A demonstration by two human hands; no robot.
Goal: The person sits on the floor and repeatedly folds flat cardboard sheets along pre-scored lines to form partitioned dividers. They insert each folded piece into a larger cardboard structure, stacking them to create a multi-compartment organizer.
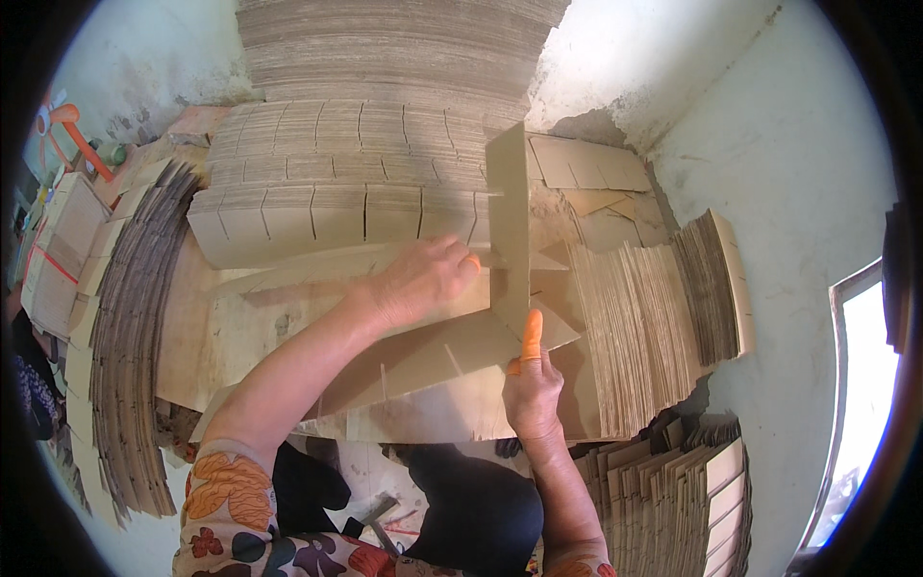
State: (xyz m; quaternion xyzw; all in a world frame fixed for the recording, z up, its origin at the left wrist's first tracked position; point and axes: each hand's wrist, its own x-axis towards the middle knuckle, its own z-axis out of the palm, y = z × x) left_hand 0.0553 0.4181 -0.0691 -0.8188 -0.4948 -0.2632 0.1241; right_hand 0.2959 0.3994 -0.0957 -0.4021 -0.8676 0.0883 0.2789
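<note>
My right hand [535, 394], an orange finger cot on its raised digit, grips the lower near end of a cardboard divider strip [510, 221] that stands upright. Crossing it at its base is a long slotted strip [413, 365], set on edge and slanting toward the left. My left hand [428, 279] is curled closed just left of the upright strip, with an orange cot on one fingertip. Whatever those fingers pinch is hidden. Another slotted strip [317, 284] lies behind the left wrist on the wooden table [187, 332].
Slotted cardboard stacks [336, 212] line the table's back, before a taller pile [404, 48]. Packed strips [635, 327] stand at the right, a long row [135, 337] at the left. More strips [673, 490] sit lower right. An orange fan [77, 135] is far left.
</note>
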